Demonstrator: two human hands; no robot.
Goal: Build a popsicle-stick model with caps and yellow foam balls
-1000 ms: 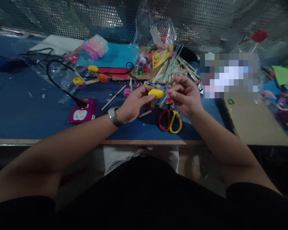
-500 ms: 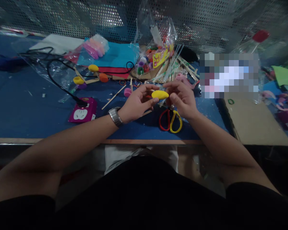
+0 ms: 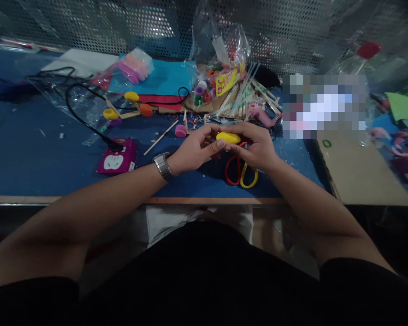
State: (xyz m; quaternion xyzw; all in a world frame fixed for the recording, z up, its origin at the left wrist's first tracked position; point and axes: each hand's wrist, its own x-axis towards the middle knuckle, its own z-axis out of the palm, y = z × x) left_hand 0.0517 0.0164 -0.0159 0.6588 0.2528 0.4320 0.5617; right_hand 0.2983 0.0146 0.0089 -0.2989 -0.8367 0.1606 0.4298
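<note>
A smooth yellow lump of what looks like modelling clay (image 3: 228, 137) is held above the blue table, between both hands. My left hand (image 3: 197, 148) pinches its left end with thumb and fingers. On the other end, my right hand (image 3: 256, 144) has its fingers closed around the edge, thumb underneath. Just below the hands lie scissors (image 3: 226, 173) with one red and one yellow handle; their blades are mostly hidden. To the left is a pink disc (image 3: 181, 131) by small upright wooden sticks, and a thin wooden stick (image 3: 161, 137) lies beside it.
A purple power socket box (image 3: 117, 158) with a black cable sits left. Behind it stands a wooden-stick frame (image 3: 132, 114) with yellow, orange and purple rounds. A pink glue gun (image 3: 263, 116), bagged coloured pieces (image 3: 209, 88) and straws lie at the back; cardboard (image 3: 363, 174) is right.
My right hand has moved in and down, from loosely apart to closing on the yellow clay. The lump has shifted slightly right and down; my left hand keeps its hold.
</note>
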